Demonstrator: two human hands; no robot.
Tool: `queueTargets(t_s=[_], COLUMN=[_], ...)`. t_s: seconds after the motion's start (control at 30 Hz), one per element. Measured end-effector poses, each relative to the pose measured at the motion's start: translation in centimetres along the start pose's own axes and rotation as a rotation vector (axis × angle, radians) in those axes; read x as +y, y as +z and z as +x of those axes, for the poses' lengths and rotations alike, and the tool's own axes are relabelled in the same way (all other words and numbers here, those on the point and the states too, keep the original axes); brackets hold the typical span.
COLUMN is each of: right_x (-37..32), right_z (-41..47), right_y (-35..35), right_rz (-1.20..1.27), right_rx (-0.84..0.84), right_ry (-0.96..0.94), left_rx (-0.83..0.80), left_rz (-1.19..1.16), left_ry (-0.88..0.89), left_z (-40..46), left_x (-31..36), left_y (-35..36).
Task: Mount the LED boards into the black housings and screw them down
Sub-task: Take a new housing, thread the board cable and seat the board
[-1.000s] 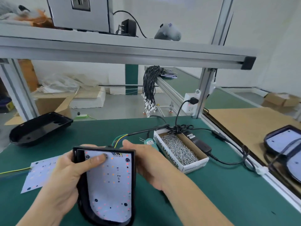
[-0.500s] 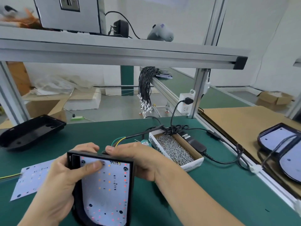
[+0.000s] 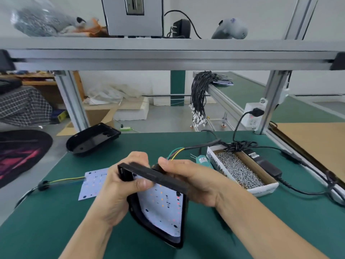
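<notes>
1. Position: the black housing [image 3: 158, 208] is held above the near centre of the green worktop [image 3: 56, 221], tilted with its far edge raised. An LED board [image 3: 160, 204] lies inside it, face up.
2. Left hand [image 3: 119, 186]: curled round the left rim, thumb pressing down on the board's far-left corner.
3. Right hand [image 3: 194, 182]: fingers wrapped behind the far-right edge, holding the housing where green and yellow wires [image 3: 175, 154] leave it.
4. Housing handling: appears to be a rigid moulded shell, light enough for a two-hand hold. Grip the rim walls; they give a firm, non-slip purchase.
5. Board handling: thin, stiff and probably easy to crack or scratch. Press only at the bare corners beside the screw holes, not on the LEDs.
6. Wires: flexible. Avoid pulling on them or pinching them under the board.
7. Supplies: a box of screws [image 3: 240, 169] lies just to the right. A spare board [image 3: 93, 182] lies flat to the left. An empty housing [image 3: 93, 139] rests at the far-left edge.
</notes>
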State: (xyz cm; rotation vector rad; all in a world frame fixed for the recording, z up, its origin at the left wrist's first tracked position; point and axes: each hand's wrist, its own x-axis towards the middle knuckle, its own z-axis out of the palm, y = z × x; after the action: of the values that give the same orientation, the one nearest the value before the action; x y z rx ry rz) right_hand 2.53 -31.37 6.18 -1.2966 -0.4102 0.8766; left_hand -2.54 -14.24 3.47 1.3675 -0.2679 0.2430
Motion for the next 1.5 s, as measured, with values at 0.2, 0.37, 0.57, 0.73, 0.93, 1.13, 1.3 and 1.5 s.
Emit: queueTargets(t_s=[0.2,0.37,0.57,0.73,0.93,1.13,1.3,1.5], right_x=[-1.6,-1.7,-1.2,-0.9,2.6,4.0,3.4,2.1], right_z=[-0.6,-1.1,-1.1,-0.5,-2.1,-2.2,-1.8,-1.6], right_y=[-0.4,-0.4,0.6,1.7,1.0,2.4,2.5,1.9], right_rz=[-0.118,-0.203,-0.106,-0.092,-0.185,-0.347,-0.349,-0.374], right_rx=[0.023,0.007,-0.005,0.11,0.297,0.357,0.496,0.495], right_ry=[-0.063,-0.111,-0.146,-0.097,-0.47,-0.647,-0.623,-0.526], left_rx=[-0.102,-0.078,-0.044,0.005,0.128,0.135,0.24,0.288], left_rz=[0.05,0.072,0.067,0.022,-0.077,-0.05,-0.041,-0.029], left_ry=[0.047,0.073,0.098,0.067,-0.022,-0.029,0.032,-0.029], left_z=[-0.1,-0.3,-0.5,-0.6,-0.2,-0.3,0.0,0.1], left_x=[0.3,0.3,0.3,0.3,0.1,0.0,-0.5,-0.2], left_y=[-0.7,-0.3,-0.4,-0.7,-0.8,-0.5,0.5,1.0])
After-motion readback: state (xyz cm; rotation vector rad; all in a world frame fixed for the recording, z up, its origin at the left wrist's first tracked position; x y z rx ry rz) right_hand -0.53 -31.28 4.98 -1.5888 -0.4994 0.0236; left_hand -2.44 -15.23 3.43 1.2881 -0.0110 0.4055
